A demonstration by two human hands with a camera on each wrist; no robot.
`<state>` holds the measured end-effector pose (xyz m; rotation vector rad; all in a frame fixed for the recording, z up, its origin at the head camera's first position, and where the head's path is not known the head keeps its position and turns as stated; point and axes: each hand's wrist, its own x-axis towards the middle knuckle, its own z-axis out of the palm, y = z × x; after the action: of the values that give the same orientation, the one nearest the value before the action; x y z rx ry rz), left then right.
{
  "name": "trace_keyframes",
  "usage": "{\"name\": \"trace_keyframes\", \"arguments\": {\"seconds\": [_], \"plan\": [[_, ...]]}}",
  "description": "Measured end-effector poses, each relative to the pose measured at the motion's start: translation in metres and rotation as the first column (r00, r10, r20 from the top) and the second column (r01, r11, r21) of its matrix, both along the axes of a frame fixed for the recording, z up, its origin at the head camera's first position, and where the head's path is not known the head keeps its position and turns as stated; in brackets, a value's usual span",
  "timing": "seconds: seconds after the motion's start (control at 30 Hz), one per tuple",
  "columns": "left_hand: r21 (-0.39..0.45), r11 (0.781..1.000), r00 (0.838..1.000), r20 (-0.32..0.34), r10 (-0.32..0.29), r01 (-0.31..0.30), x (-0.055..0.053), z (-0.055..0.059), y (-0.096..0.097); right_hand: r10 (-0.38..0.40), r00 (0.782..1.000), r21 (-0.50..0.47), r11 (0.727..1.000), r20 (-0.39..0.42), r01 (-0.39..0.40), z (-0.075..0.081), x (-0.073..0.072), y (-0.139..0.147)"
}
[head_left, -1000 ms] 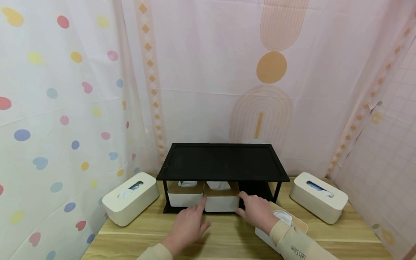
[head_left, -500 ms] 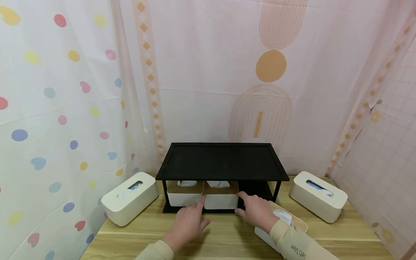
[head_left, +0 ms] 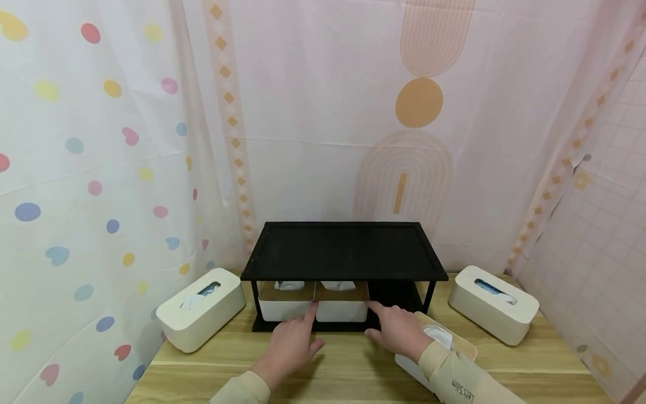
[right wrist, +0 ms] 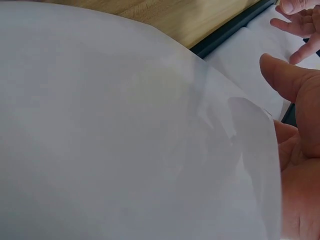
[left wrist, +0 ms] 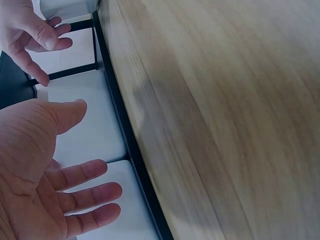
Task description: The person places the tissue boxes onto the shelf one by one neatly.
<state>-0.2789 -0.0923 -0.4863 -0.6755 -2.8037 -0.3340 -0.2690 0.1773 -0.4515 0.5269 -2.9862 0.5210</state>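
Fingers loosely extended and gripping nothing, my left hand point(head_left: 291, 343) and right hand point(head_left: 401, 332) touch the middle tissue box point(head_left: 341, 311), apparently steadying both corners.

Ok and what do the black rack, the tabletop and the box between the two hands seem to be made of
Black rack: matte, perhaps painted metal or plastic, given its even surface and slim posts. Tabletop: wood or wood-look laminate, from its streaky grain. Box: smooth white body, probably plastic; brown lid, possibly wood, judging by colour alone.
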Motion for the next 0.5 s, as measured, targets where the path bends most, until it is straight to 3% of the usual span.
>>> {"name": "trace_keyframes", "arguments": {"seconds": [0.5], "plan": [[0.009, 1.0, 1.0, 0.0, -0.006, 0.006, -0.0008, -0.0005, -0.0007, 0.021, 1.0, -0.016, 1.0, 0.013, -0.02, 0.0014, 0.0003, 0.0011]]}}
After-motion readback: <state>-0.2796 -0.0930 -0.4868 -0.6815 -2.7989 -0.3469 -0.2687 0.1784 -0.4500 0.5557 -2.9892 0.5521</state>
